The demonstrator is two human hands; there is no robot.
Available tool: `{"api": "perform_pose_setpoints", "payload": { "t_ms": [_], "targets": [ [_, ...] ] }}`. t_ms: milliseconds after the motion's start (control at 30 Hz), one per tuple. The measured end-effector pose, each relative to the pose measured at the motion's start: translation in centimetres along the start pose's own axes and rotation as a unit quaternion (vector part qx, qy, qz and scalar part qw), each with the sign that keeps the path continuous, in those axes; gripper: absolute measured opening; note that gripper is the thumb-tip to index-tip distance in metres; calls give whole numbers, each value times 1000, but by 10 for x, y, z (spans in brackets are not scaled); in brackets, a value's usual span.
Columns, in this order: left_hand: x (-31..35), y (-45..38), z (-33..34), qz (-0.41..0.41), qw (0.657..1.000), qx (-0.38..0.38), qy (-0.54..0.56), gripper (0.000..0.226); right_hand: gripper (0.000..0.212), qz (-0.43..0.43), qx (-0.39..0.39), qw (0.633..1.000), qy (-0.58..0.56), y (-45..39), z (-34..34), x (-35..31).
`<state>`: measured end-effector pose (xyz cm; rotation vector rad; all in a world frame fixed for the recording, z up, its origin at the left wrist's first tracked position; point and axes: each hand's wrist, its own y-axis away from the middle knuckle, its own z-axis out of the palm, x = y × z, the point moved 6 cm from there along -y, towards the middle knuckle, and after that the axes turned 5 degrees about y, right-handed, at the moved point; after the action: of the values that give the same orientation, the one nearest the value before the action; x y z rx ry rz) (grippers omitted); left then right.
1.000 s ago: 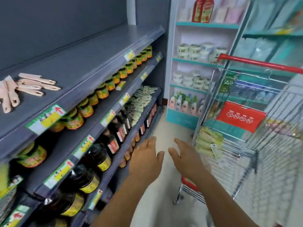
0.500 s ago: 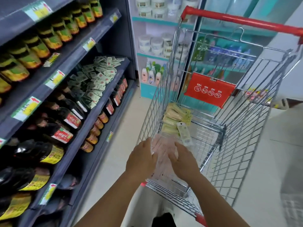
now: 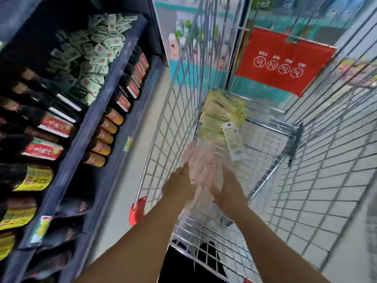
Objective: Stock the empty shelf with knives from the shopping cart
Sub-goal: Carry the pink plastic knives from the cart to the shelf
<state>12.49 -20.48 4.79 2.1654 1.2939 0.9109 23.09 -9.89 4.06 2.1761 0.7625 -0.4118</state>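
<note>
A blurred pile of pale pink knives [image 3: 201, 160] lies on the wire floor of the shopping cart [image 3: 169, 127], near its left wall. My left hand [image 3: 179, 185] presses against the left side of the pile. My right hand [image 3: 229, 189] presses against the right side, so the pile is clasped between the two hands. Both forearms reach down over the near end of the cart. The fingertips are lost in motion blur. The shelf with the earlier knives is out of view.
Yellow-green packs [image 3: 222, 113] and a white pack [image 3: 233, 141] lie at the cart's far end, under a red sign [image 3: 285, 62]. On the left, dark shelves [image 3: 95, 119] hold sauce bottles and green sachets. A red bumper [image 3: 136, 209] caps the cart's near left corner.
My view has swung from the upper shelf down into the cart. Both hands have gone from open in mid-air down to the knife pile and now close in on its two sides.
</note>
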Motion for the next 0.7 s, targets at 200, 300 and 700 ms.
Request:
{"api": "perform_pose_setpoints", "payload": {
  "t_ms": [200, 300, 700],
  "targets": [
    [-17, -40, 60, 6, 994, -59, -90, 91, 91, 43, -39, 998, 26, -28, 54, 37],
    [-26, -51, 81, -5, 989, -89, -122, 99, 96, 41, -43, 995, 75, -34, 76, 47],
    [-27, -89, 85, 26, 994, -21, -108, 83, 79, 58, 35, 990, 127, -62, 82, 62]
  ]
}}
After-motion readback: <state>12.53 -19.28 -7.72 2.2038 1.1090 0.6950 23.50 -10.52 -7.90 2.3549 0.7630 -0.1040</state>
